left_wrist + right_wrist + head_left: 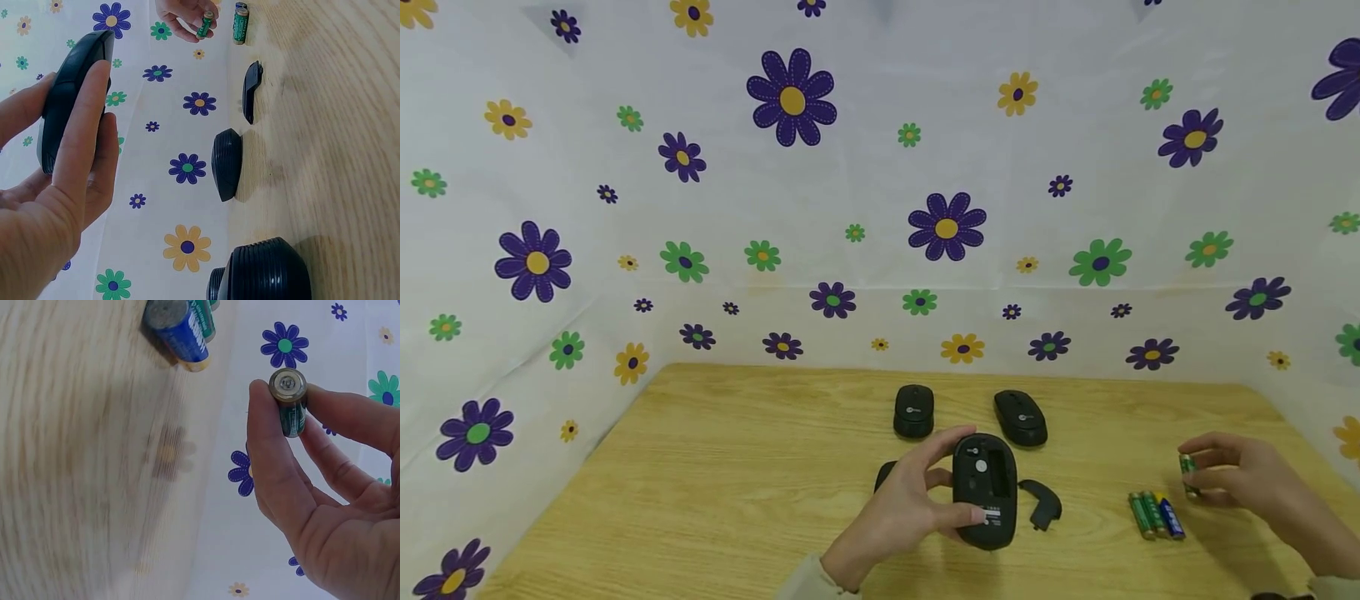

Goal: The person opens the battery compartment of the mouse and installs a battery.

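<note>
My left hand [906, 500] grips a black computer mouse [1000, 525] with its underside facing me and its long battery slot open. In the left wrist view the mouse [65, 94] shows edge-on between thumb and fingers. Over at the right, my right hand [1247, 479] pinches a green battery [1188, 475] between thumb and fingertips. The right wrist view looks onto one end of that battery [289, 403]. Close by on the table lie two green batteries [1146, 515] and a blue one [1171, 517]. A black curved battery cover [1042, 504] lies just right of the held mouse.
Two more black mice, one upright [913, 411] and one angled [1021, 418], sit toward the back of the wooden table [715, 492]. Another black mouse [884, 473] is partly hidden behind my left hand. A flowered sheet [850, 167] rises behind the table.
</note>
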Available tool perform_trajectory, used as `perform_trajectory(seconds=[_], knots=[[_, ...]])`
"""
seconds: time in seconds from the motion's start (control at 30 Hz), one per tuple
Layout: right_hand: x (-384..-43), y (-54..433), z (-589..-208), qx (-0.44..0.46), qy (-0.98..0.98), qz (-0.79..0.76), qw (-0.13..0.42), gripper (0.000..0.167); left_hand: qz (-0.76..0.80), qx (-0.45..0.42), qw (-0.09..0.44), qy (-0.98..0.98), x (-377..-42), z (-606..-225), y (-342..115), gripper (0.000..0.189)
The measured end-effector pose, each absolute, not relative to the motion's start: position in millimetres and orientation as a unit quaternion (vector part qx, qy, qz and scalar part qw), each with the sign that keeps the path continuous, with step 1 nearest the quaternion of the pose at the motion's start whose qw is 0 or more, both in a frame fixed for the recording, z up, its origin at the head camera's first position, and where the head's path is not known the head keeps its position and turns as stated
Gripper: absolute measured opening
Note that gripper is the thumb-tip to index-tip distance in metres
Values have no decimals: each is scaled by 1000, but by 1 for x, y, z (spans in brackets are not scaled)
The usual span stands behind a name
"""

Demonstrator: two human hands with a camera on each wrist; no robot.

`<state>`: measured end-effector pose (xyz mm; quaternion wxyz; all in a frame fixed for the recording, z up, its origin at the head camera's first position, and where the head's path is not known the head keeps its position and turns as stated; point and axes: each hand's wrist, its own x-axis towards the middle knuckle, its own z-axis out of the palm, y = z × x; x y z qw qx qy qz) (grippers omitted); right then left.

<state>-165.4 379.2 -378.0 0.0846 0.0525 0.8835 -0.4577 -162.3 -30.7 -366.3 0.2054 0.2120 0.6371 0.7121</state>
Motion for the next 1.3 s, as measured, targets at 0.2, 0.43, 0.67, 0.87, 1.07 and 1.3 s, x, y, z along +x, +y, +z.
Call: perform_trajectory(seconds=[0.2, 0.43, 0.67, 0.87, 1.07, 1.3], knots=[[-167, 375, -375, 43, 874, -475, 93, 34, 713, 213, 208, 635, -162, -366, -31, 79], [-169, 375, -372, 24, 868, -486, 95, 36, 712, 220, 207, 633, -162, -367, -30, 78], [-169, 366, -369, -1, 855, -514, 71, 37, 709, 222, 207, 636, -163, -367, -29, 78], [-165, 356, -366, -13, 823, -564, 58, 27, 707, 227, 209, 636, -162, -367, -30, 78], [-163, 349, -365, -40, 768, -636, 57, 28, 706, 228, 205, 638, -162, -366, -30, 77], [-159, 339, -359, -45, 761, -645, 50, 27, 707, 226, 211, 636, -162, -365, -30, 78]])
